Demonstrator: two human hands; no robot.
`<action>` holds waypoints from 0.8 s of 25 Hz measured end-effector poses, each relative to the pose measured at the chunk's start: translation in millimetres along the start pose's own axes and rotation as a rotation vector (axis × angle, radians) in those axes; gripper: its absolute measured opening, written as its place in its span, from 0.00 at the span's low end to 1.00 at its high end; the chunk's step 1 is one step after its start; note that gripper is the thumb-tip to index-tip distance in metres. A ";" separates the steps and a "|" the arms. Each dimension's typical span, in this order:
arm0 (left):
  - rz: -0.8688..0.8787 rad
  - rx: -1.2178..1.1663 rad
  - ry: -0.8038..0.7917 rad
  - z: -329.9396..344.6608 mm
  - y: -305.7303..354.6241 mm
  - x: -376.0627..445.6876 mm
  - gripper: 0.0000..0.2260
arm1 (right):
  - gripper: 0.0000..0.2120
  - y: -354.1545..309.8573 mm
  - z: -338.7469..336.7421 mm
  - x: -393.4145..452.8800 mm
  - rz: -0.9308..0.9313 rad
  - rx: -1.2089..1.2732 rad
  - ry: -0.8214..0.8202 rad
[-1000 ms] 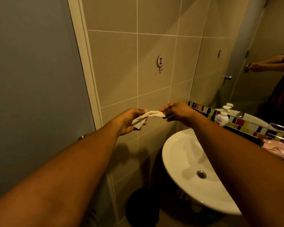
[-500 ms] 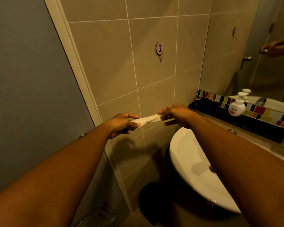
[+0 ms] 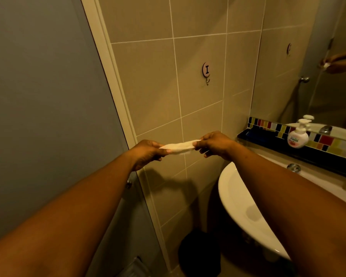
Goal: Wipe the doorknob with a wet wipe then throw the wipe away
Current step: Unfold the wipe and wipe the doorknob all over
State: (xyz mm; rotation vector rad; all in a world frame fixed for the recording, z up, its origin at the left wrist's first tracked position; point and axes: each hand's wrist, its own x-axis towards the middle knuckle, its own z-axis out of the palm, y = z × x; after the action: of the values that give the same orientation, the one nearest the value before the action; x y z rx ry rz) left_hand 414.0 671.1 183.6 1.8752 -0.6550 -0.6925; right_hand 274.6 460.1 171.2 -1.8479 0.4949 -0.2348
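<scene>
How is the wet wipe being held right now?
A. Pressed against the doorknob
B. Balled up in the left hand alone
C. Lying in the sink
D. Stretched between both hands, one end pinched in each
D: the wet wipe spans the gap between the left hand and the right hand, each pinching one end in front of the tiled wall.

Wipe: white, pulled into a narrow horizontal strip, held in mid-air before the tiled wall. Knob: metal, on the grey door, mostly hidden behind the forearm, below the wipe.
</scene>
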 end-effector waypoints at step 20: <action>0.099 0.208 0.154 -46.1 -22.3 -44.3 0.16 | 0.13 -29.3 69.3 -12.3 0.012 -0.088 -0.146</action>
State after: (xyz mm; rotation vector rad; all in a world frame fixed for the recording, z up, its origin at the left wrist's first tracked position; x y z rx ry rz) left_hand 419.2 738.5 186.6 2.0479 -0.7374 -0.4235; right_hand 297.7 532.5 177.0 -1.9315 0.4205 -0.0707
